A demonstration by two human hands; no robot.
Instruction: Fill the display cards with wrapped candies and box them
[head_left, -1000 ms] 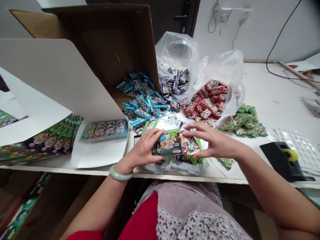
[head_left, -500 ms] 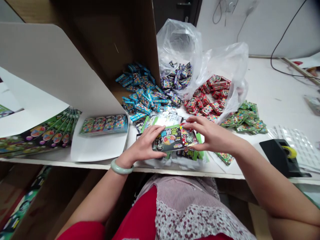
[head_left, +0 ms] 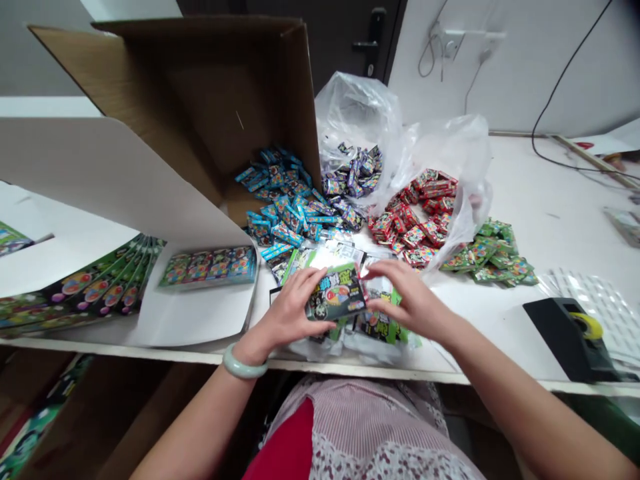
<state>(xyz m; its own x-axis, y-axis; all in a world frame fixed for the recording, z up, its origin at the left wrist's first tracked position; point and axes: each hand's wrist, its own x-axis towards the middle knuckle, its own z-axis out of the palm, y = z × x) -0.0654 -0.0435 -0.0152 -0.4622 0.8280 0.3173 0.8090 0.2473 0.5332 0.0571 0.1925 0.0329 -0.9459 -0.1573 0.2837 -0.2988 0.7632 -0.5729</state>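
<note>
A black-and-green printed sleeve (head_left: 335, 295) with colourful candy pictures is held above the table's front. My left hand (head_left: 283, 312) grips its left end between thumb and fingers. My right hand (head_left: 407, 299) pinches a small red packet (head_left: 363, 287) at the sleeve's right end; only a red strip of it shows there, the rest hidden. Beneath both hands lie more black-and-green printed sleeves (head_left: 375, 323), partly in clear plastic.
Blue packets (head_left: 287, 207) spill from a cardboard box (head_left: 200, 100). Purple packets (head_left: 357, 170) and red packets (head_left: 425, 207) sit in clear bags, with green packets (head_left: 495, 253) beside them. A white carton (head_left: 205, 317) stands left, a tape dispenser (head_left: 565, 337) right.
My right hand has moved left, and the red packet has slid into the sleeve, from largely exposed to a thin strip. The camera view has tilted up a little.
</note>
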